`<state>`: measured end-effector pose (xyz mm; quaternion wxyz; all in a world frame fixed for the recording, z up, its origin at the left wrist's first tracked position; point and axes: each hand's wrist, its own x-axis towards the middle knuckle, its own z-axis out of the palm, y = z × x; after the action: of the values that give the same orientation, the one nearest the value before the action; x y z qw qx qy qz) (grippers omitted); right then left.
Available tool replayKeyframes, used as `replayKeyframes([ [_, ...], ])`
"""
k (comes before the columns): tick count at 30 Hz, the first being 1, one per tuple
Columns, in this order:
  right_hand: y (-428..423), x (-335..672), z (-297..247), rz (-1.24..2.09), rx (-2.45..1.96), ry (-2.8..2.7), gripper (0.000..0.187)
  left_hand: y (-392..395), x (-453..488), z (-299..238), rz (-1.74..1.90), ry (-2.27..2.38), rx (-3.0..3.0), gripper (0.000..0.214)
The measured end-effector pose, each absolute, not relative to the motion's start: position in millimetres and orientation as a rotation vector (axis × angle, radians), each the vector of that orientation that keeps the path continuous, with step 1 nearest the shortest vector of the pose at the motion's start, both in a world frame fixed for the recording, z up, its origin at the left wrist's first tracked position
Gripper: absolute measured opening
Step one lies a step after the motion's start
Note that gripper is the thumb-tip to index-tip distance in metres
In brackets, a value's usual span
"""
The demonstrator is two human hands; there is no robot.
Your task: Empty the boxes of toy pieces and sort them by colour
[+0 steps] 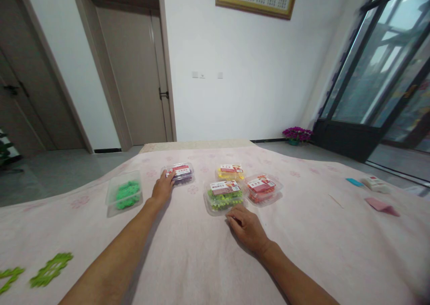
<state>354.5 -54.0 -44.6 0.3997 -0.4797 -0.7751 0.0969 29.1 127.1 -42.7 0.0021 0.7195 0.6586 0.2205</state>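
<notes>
The small clear plastic box with purple pieces and a red-white label [180, 172] lies on the pink cloth tabletop [201, 260], just beyond the left grip [163, 186]. This grip is loosely open, its fingers [169, 175] laid on the box's near left corner, not closed around it. The right grip [247, 226] rests flat on the cloth, slightly curled and holding nothing, just beside the clear box of green pieces [224, 195]. Both boxes lie label up, with the long axis running left to right.
</notes>
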Motion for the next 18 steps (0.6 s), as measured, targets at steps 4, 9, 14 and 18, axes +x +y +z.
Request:
replayKeyframes([
  [4,-52,356,-46,0.241,-1.218,-1.974,0.021,121,64,-45,0.693,1.98,2.325,0.049],
  [9,-49,361,-50,0.243,-1.205,-1.966,0.02,117,92,-38,0.646,1.844,2.393,0.063],
  [14,-45,365,-53,0.233,-1.218,-1.937,0.02,96,48,-19,0.66,1.896,2.387,0.079],
  [18,-44,364,-54,0.237,-1.229,-1.948,0.02,73,-43,-18,0.616,2.309,2.32,0.077],
])
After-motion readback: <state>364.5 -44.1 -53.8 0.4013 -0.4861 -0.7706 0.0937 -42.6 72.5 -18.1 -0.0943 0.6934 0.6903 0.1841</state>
